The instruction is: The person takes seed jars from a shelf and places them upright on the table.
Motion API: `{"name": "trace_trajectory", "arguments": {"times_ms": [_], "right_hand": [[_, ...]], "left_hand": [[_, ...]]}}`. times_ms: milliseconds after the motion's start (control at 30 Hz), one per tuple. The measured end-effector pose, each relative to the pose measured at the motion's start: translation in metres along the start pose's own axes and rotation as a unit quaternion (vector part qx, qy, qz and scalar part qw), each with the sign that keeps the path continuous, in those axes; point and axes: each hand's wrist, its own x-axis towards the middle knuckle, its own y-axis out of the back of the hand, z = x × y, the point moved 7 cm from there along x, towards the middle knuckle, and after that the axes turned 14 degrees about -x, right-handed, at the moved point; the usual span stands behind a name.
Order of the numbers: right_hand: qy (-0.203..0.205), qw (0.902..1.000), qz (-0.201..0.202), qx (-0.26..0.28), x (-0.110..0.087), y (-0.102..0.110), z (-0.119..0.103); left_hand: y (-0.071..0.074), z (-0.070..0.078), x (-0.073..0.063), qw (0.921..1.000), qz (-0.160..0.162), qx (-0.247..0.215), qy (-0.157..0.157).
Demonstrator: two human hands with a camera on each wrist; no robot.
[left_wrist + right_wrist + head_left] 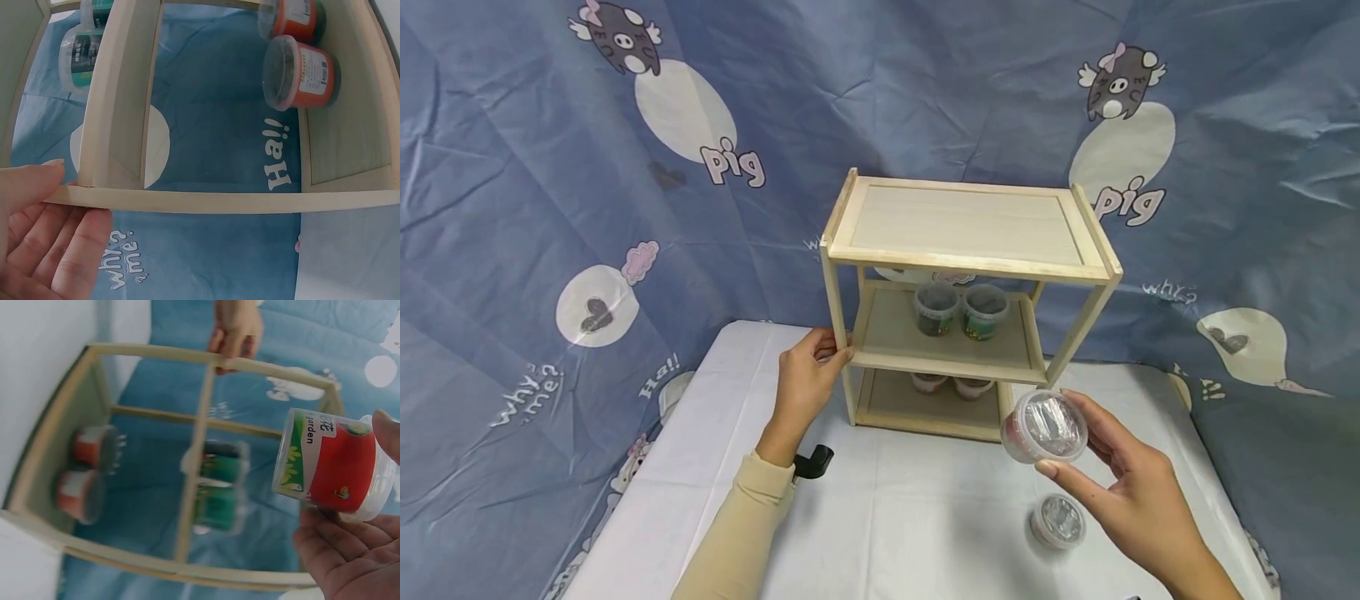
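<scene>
My left hand (pixel 803 379) grips the left front post of a small three-tier wooden shelf (pixel 962 223), at the height of the middle board. In the left wrist view its thumb lies on one side of the post and its fingers on the other. My right hand (pixel 1142 487) holds a clear plastic tub (pixel 1051 427) between thumb and fingers, in front of the shelf's lower right corner. That tub carries a red and green label (pixel 340 461). Two green-labelled tubs (pixel 985 312) stand side by side on the middle board. Two orange-red tubs (pixel 306 75) sit on the bottom board.
Another lidded tub (pixel 1057 522) stands on the white table (pixel 917 525), below the right hand. A black object (pixel 814 461) shows beside the left wrist. Blue cloth (pixel 925 92) printed with pigs hangs behind the shelf and at both sides.
</scene>
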Motion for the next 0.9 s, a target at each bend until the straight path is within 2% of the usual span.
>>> {"name": "trace_trajectory", "arguments": {"times_ms": [267,533,767,900], "right_hand": [[-0.050,0.9975,0.002,-0.051,-0.023,-0.020,0.034],[-0.084,0.9929,-0.022,-0.082,-0.053,-0.052,0.073],[-0.100,0.9874,-0.049,-0.112,-0.079,-0.087,0.094],[-0.093,0.9875,-0.051,-0.116,-0.089,-0.101,0.101]], "left_hand": [[0.001,-0.003,0.000,0.9998,0.002,-0.012,0.019],[0.001,-0.004,0.000,0.9998,0.004,-0.010,0.015],[0.002,-0.003,0.000,0.9998,0.004,-0.017,0.009],[0.001,-0.002,0.000,0.9997,0.003,-0.022,0.009]]}}
